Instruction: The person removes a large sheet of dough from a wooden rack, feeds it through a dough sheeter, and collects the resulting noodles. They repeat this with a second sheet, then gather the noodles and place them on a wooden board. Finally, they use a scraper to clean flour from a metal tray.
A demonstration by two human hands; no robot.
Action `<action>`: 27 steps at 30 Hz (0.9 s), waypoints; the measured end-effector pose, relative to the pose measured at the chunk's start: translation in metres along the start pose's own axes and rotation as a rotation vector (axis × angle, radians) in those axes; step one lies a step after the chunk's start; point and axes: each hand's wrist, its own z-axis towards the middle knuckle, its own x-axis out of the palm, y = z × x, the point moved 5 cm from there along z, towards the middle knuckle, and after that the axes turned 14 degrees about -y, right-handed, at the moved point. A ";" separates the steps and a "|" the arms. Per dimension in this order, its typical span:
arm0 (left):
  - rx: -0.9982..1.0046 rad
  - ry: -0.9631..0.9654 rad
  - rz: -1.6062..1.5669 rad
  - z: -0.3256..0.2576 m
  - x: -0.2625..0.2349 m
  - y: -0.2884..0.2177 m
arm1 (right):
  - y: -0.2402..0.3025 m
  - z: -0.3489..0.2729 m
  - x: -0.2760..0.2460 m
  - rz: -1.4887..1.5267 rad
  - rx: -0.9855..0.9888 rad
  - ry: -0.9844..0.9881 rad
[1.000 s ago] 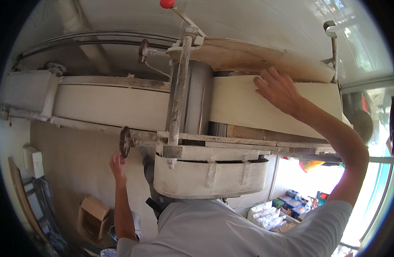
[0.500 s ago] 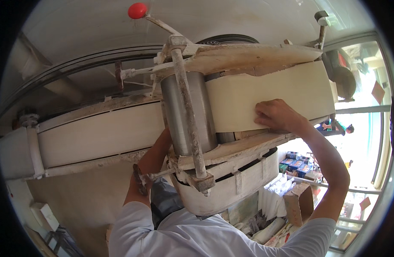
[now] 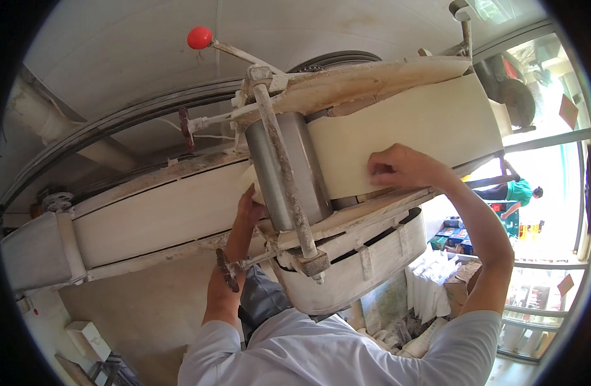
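A large dough-sheeting machine (image 3: 180,219) fills the middle of the view, running tilted from the lower left up to the upper right, its frame dusted with flour. A wide pale sheet of dough (image 3: 411,138) lies flat on the machine's right-hand belt, reaching from the steel roller (image 3: 286,170) at the centre out to the belt's far right end; on the other side of the roller a second pale stretch (image 3: 154,215) runs along the left-hand belt toward the machine's lower left end. A rounded, flour-coated housing (image 3: 353,267) hangs under the roller at the machine's near edge. The right hand (image 3: 398,166) rests on the dough sheet near its lower edge, just right of the roller, knuckles bent and fingertips pressed down onto the sheet; whether it pinches any dough cannot be told. The left hand (image 3: 249,207) reaches up at the left side of the roller, where a corner of dough comes out, fingers curled against that edge; how firmly it grips is hidden by the roller. A small dark handwheel (image 3: 228,270) sits on a shaft at the near edge, just beside the left forearm. A lever with a red knob (image 3: 200,37) sticks up from the top of the frame at the far edge.
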 end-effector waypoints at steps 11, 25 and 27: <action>0.491 -0.267 0.545 -0.085 -0.075 -0.080 | -0.107 -0.026 -0.064 -0.154 0.468 -0.560; 0.541 -0.452 0.182 -0.198 -0.086 -0.195 | -0.101 -0.032 -0.060 -0.064 0.460 -0.564; 0.547 -0.442 0.184 -0.210 -0.081 -0.201 | -0.104 -0.034 -0.060 -0.060 0.479 -0.557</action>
